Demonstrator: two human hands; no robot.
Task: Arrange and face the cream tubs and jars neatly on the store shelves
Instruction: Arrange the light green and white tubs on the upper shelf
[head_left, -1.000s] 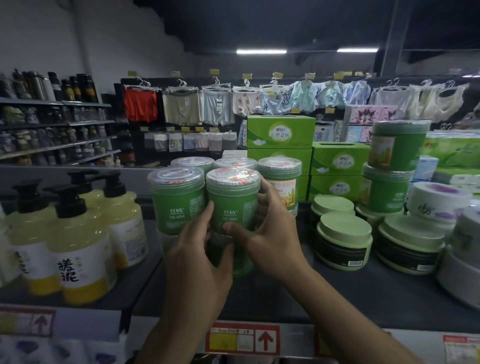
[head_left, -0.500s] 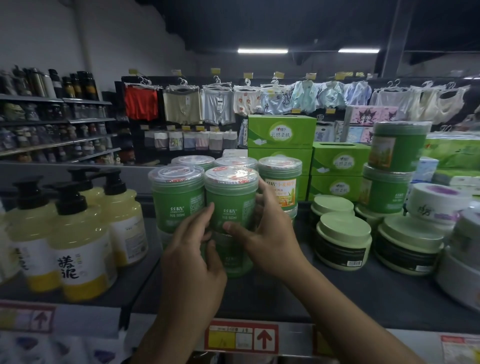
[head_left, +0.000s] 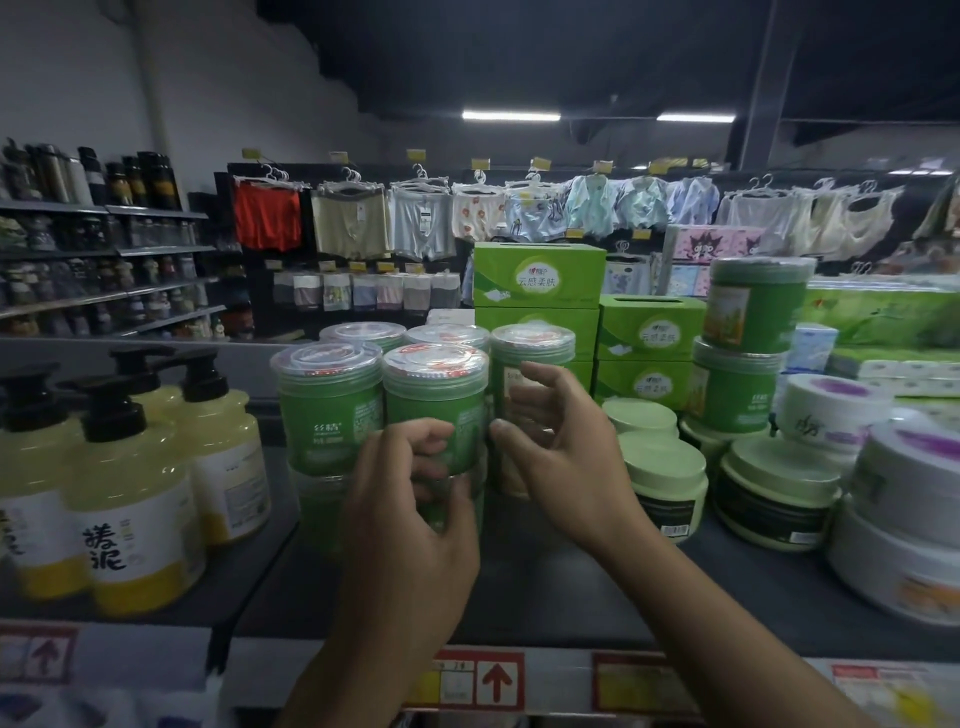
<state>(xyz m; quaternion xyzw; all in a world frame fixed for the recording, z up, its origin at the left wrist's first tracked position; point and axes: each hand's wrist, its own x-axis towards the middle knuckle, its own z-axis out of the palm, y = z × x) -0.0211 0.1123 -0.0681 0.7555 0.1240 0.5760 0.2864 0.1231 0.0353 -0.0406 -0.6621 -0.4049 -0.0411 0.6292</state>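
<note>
From the head camera, the middle jar stands at the front of the shelf, tight between the left jar and the right jar, all with clear lids. The left hand grasps its lower front, fingers curled over the label and thumb beneath. I take that for a twisting hold, since the print sits off to the jar's right while the left jar's brand faces squarely out.

The right hand is released, fingers spread and loose. Its thumb tip is just beside the middle jar, and blur hides whether they touch; it looks placed to steady the jar. Pump bottles stand to the left and pale-lidded tubs to the right, near but apart from the jars.
</note>
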